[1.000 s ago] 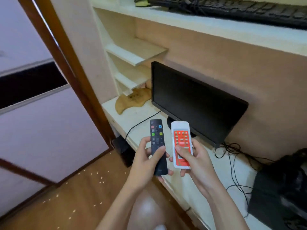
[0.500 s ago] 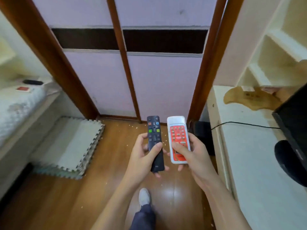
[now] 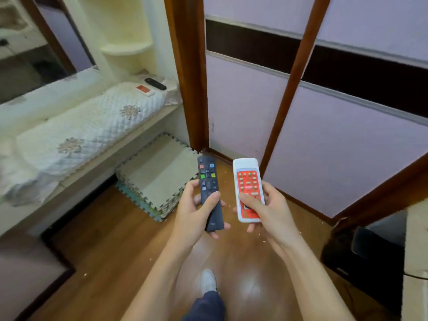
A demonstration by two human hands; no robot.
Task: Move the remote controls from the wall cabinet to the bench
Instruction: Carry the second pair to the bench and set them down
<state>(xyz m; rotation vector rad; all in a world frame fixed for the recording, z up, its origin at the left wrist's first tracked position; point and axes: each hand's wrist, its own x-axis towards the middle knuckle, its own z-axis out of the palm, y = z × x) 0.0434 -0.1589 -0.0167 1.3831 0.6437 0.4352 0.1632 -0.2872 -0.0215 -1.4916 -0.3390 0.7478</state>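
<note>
Hands: left hand (image 3: 196, 212) grips black remote (image 3: 209, 193) | right hand (image 3: 271, 209) grips white remote (image 3: 249, 191) | foam mats (image 3: 155, 174) ahead

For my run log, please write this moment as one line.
left hand: holds black remote | right hand: holds white and red remote | bench: two remotes lie at far end | stage: carrying

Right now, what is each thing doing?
Left hand: grip shut on black remote, held up.
Right hand: grip shut on white and red remote, held up.
Second black remote: lying on the bench.
Small red and white remote: lying beside it.
</note>
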